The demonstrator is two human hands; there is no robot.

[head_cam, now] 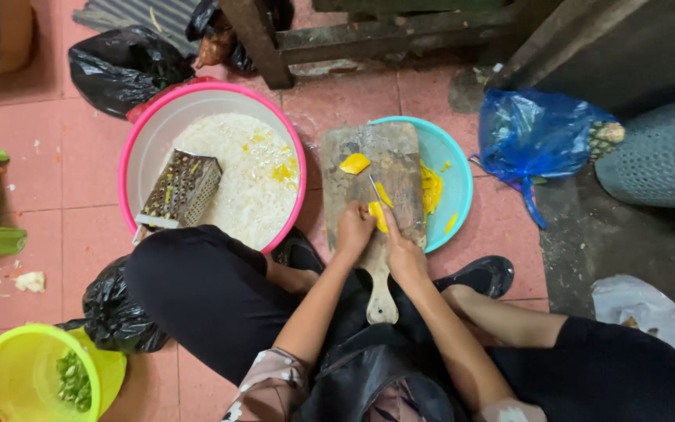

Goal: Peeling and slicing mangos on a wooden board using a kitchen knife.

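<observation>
A wooden board (380, 168) is laid across a turquoise basin (453, 168) on the pink floor (80, 234), with its handle pointing back toward the person. The left hand (353, 229) is closed as a grip on a yellow piece (377, 216), which is pressed against the near part of the board. The right hand (402, 254) is closed around the handle of a knife (374, 190); the handle itself is hidden in the grip. The blade is seen running away from the person, almost along the long axis of the board, and it rests just beside the yellow piece, on its right side. The piece is therefore placed between the two hands, touching the left fingers and nearer to them. A second yellow piece (355, 163) lies further up the board, apart from both hands, and more yellow slices (431, 187) are collected in the basin at the right of the board. A pink basin (138, 148) with a grater (181, 190) stands at the left.
</observation>
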